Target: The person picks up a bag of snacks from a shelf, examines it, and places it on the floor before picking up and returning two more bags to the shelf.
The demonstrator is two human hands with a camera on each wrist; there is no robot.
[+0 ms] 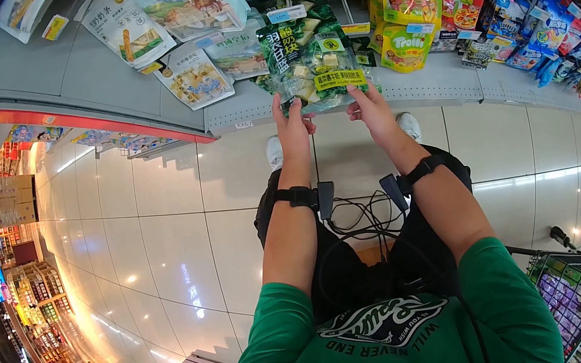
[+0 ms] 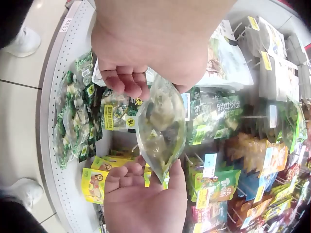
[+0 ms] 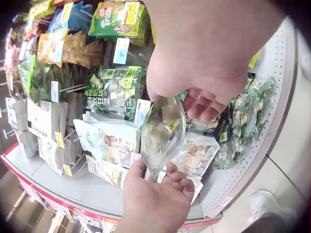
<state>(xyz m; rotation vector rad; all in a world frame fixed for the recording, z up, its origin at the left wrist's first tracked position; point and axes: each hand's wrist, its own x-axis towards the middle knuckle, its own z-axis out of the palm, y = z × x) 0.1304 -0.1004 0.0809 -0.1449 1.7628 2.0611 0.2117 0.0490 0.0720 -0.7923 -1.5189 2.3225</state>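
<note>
A green snack bag [image 1: 314,61] with a yellow band is held upright between both hands at the shelf edge. The left hand [image 1: 293,130] pinches its lower left corner and the right hand [image 1: 373,110] its lower right corner, thumbs on the front. Seen from the wrists, the clear bottom of the bag [image 2: 161,126] bulges between the two hands, pale cubes showing through it. In the right wrist view the left hand [image 3: 158,199] holds one pointed end of the bag [image 3: 163,131], while the right hand [image 3: 199,63] holds the other end.
Similar green bags [image 2: 214,114] hang behind. White pouches [image 1: 195,72] stand to the left, yellow candy bags [image 1: 405,44] and other packets hang to the right. A shopping cart [image 1: 578,296] stands at the lower right. Cables [image 1: 364,219] hang between the forearms.
</note>
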